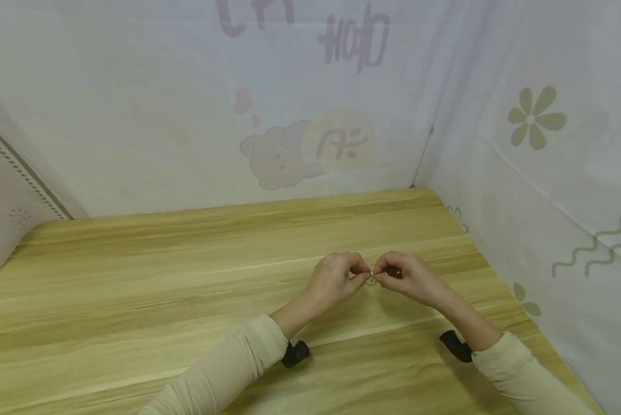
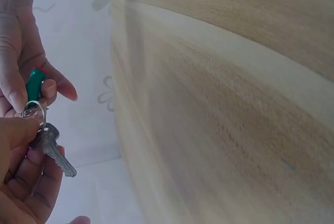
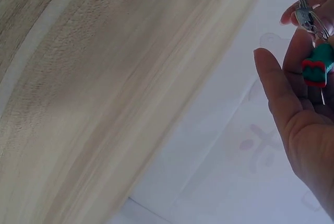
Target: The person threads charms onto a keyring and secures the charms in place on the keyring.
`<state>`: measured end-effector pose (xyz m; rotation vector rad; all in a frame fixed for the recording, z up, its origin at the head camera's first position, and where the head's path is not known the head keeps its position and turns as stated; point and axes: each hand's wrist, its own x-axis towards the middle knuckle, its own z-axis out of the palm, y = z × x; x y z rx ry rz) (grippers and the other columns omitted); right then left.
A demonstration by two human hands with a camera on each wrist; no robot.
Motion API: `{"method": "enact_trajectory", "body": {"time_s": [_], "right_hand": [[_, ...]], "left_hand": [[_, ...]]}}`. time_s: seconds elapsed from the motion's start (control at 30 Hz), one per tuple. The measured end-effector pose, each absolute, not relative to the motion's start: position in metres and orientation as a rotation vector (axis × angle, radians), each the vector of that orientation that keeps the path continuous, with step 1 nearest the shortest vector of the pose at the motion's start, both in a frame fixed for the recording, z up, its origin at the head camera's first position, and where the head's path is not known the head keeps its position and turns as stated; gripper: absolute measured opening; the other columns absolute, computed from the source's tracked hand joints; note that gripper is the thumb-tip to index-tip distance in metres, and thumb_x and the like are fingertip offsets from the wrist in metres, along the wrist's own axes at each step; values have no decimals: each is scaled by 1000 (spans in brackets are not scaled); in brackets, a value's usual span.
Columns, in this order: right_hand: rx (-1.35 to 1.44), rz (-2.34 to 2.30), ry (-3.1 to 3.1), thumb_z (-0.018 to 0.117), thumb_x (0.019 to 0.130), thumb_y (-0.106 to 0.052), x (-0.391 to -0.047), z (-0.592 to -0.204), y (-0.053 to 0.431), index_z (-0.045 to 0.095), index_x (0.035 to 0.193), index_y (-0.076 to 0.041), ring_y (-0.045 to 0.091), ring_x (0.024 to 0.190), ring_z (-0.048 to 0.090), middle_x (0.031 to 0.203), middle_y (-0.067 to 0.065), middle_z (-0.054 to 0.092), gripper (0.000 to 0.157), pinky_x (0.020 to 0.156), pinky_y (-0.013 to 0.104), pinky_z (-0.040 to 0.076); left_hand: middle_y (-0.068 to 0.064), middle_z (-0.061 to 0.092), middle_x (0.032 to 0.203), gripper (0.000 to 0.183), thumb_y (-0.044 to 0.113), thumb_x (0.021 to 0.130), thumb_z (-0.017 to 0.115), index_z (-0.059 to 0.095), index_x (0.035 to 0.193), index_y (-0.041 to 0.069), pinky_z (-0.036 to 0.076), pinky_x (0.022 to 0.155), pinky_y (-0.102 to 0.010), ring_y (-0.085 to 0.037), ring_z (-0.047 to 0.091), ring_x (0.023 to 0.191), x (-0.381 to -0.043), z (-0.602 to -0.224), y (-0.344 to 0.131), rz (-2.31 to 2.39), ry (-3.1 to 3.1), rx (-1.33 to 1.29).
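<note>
Both hands meet above the wooden table. My left hand pinches a metal key ring with thumb and fingers. From the ring hangs a silver key, its toothed blade angled away from the fingers of the left hand. A small green and red charm is also at the ring, held in the fingers of my right hand. In the head view the ring shows only as a tiny loop between the fingertips. Fingers hide part of the ring and of the charm.
The wood-grain table spreads beneath the hands. Pale printed cloth walls stand at its back and sides. Black curved pieces show at both wrists.
</note>
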<state>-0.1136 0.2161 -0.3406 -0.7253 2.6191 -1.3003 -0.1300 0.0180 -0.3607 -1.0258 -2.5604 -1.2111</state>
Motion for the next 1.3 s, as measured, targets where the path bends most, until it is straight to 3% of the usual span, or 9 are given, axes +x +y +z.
{"method": "enact_trajectory", "body": {"time_s": [0.53, 0.77, 0.83, 0.93, 1.07, 1.17, 1.3], "right_hand": [[-655, -1323, 2680, 62, 90, -5, -112, -339, 208, 62, 90, -1, 7, 72, 56, 84, 5, 63, 4, 61, 22, 50], [-673, -1269, 2761, 61, 88, 1, -113, -339, 204, 62, 86, -7, 6, 70, 53, 84, 4, 62, 8, 60, 21, 48], [-686, -1267, 2766, 62, 87, 1, -112, -339, 203, 62, 86, -7, 6, 69, 52, 84, 4, 62, 8, 59, 21, 48], [-705, -1263, 2767, 63, 87, 1, -112, -339, 202, 62, 85, -7, 6, 68, 50, 82, 3, 61, 8, 57, 21, 46], [-708, -1249, 2776, 63, 86, 0, -112, -340, 201, 62, 84, -7, 7, 66, 49, 80, 2, 60, 8, 55, 21, 44], [-702, -1243, 2779, 63, 87, -3, -112, -340, 201, 62, 84, -6, 7, 66, 48, 80, 1, 59, 5, 55, 21, 43], [-696, -1239, 2782, 63, 89, -6, -113, -339, 199, 62, 85, -5, 8, 66, 48, 80, 1, 60, 4, 55, 21, 43]], "left_hand": [[-1, 71, 76, 4, 8, 84, 69, 68, 80, 8, 47, 56, -13, -7, 65, 65, -128, -362, 18, -1417, -2533, -803], [1, 70, 76, 4, 9, 85, 68, 65, 87, 9, 46, 58, -12, -5, 63, 67, -127, -359, 17, -1252, -2533, -907], [3, 70, 76, 3, 10, 85, 68, 66, 87, 9, 47, 62, -16, -4, 63, 66, -126, -358, 16, -1153, -2530, -946], [4, 70, 72, 1, 9, 84, 68, 67, 84, 10, 53, 78, -33, -4, 63, 63, -125, -357, 14, -1047, -2518, -967], [4, 69, 67, 5, 7, 82, 69, 67, 80, 11, 45, 92, -55, -4, 61, 57, -124, -358, 13, -1004, -2489, -960], [4, 68, 64, 5, 8, 82, 70, 68, 79, 11, 49, 88, -50, -4, 58, 52, -124, -358, 13, -1010, -2470, -946], [4, 68, 65, 5, 9, 81, 71, 68, 78, 11, 51, 70, -27, -3, 57, 51, -124, -358, 12, -1033, -2458, -915]]}}
